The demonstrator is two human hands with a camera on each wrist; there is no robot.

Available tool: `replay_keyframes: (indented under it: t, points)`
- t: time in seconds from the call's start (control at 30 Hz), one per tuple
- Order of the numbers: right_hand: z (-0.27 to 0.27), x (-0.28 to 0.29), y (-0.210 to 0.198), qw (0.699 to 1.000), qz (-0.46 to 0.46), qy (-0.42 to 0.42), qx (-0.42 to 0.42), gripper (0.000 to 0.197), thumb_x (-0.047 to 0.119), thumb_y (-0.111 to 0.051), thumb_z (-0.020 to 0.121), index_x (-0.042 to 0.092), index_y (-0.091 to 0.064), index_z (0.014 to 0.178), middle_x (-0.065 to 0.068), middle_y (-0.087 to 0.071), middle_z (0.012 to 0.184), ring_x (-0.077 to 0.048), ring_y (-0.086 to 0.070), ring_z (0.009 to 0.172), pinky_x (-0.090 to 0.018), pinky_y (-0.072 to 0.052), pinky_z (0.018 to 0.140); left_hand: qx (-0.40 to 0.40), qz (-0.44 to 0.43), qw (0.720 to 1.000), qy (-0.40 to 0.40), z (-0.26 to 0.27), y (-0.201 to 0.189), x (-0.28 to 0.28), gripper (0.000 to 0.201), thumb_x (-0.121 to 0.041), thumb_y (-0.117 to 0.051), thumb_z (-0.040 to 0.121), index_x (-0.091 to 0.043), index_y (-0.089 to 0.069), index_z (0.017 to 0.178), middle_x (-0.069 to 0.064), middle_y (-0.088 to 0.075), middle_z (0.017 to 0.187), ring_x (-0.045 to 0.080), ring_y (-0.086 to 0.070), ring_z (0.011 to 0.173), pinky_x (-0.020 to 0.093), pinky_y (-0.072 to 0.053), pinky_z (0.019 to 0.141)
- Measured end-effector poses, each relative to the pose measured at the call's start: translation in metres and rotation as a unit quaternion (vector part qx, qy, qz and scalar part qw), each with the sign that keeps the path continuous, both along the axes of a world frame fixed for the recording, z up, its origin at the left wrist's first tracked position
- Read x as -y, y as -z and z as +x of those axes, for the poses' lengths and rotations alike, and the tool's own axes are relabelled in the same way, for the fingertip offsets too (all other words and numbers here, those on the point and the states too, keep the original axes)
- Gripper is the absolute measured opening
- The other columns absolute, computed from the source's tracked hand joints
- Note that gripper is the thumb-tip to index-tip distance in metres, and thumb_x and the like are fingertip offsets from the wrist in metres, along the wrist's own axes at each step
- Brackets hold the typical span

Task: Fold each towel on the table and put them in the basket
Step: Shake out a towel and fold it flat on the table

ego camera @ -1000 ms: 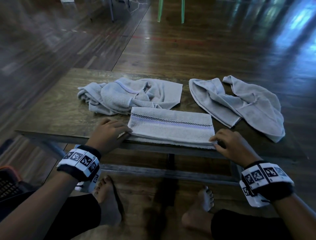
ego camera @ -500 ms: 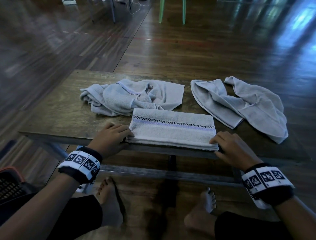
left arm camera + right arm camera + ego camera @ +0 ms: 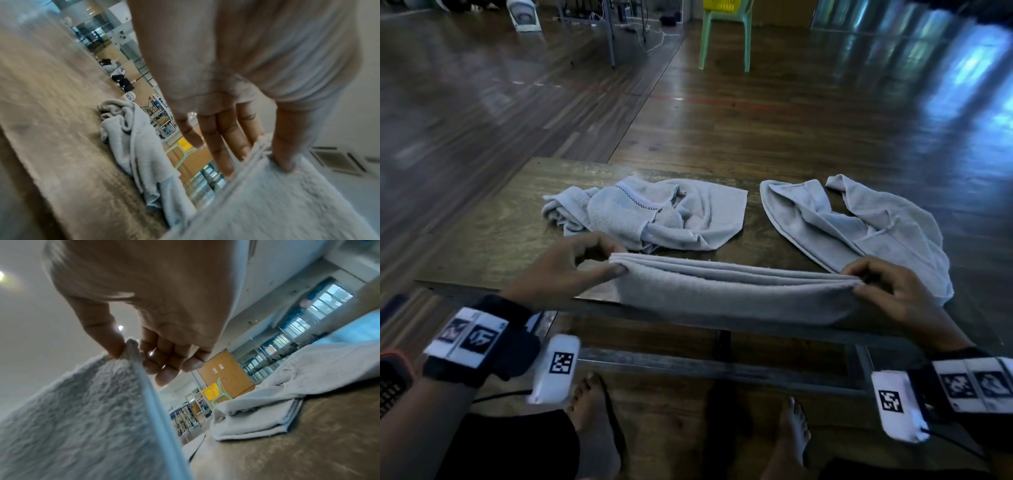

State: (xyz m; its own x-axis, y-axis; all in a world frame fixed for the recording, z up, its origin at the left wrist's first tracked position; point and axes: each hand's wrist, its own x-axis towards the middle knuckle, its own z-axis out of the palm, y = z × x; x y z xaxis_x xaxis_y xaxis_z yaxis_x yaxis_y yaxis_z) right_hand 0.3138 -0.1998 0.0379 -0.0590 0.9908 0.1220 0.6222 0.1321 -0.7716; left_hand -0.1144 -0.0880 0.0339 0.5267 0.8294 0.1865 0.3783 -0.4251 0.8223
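Folded towel [image 3: 736, 294] lifted at table [image 3: 493, 240] edge, both hands pinching its top corners, left hand [image 3: 565, 267], right hand [image 3: 893, 291]

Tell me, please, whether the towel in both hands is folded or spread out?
Folded: the held towel shows stacked layered edges along its top, pinched by the left hand and right hand.

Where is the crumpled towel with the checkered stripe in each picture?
Head view: crumpled towel lies upper middle, on the table behind the folded towel.
Left wrist view: crumpled towel lies left of centre, beside the left hand.
Right wrist view: not in it that I can tell.
Shared landmark: the green chair appears in every view.
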Motion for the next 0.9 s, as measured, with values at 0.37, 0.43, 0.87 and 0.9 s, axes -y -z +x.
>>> replay_keyframes:
  t: [0.37,0.43,0.87,0.9]
  points:
    - [0.019,-0.048,0.04,0.99,-0.119,0.029,0.075,0.022,0.009,-0.059,0.087,0.03,-0.065,0.084,0.008,-0.069,0.084,-0.005,-0.062,0.084,-0.031,-0.047,0.079,-0.194,-0.092,0.977,0.019,0.024,0.037,-0.038,0.016,-0.039,-0.054,0.086,-0.031,-0.06,0.099,-0.011,-0.066,0.092,0.003,-0.062,0.081,0.025,-0.047,0.07]
    - [0.02,-0.059,0.05,0.987,-0.121,0.045,0.093,0.018,0.013,-0.059,0.088,0.03,-0.065,0.086,0.006,-0.069,0.092,-0.009,-0.063,0.089,-0.031,-0.048,0.08,-0.208,-0.075,0.975,0.004,0.029,0.047,-0.048,0.015,-0.035,-0.055,0.089,-0.027,-0.061,0.101,-0.007,-0.066,0.094,0.008,-0.061,0.081,0.03,-0.046,0.07]
    - [0.008,-0.088,0.06,0.955,-0.045,0.189,0.226,0.021,0.028,-0.052,0.09,0.021,-0.063,0.106,-0.001,-0.066,0.109,-0.02,-0.058,0.105,-0.046,-0.038,0.1,-0.172,0.075,0.964,-0.19,0.068,0.067,-0.069,0.022,-0.012,-0.05,0.084,-0.008,-0.06,0.102,0.014,-0.062,0.098,0.031,-0.059,0.09,0.036,-0.047,0.076]
    - [0.003,-0.085,0.059,0.954,-0.024,0.18,0.238,0.022,0.028,-0.051,0.09,0.02,-0.062,0.108,-0.001,-0.065,0.109,-0.021,-0.057,0.106,-0.046,-0.038,0.099,-0.171,0.123,0.958,-0.196,0.074,0.066,-0.062,0.025,-0.017,-0.048,0.082,-0.007,-0.061,0.101,0.013,-0.062,0.096,0.031,-0.059,0.087,0.038,-0.048,0.073]
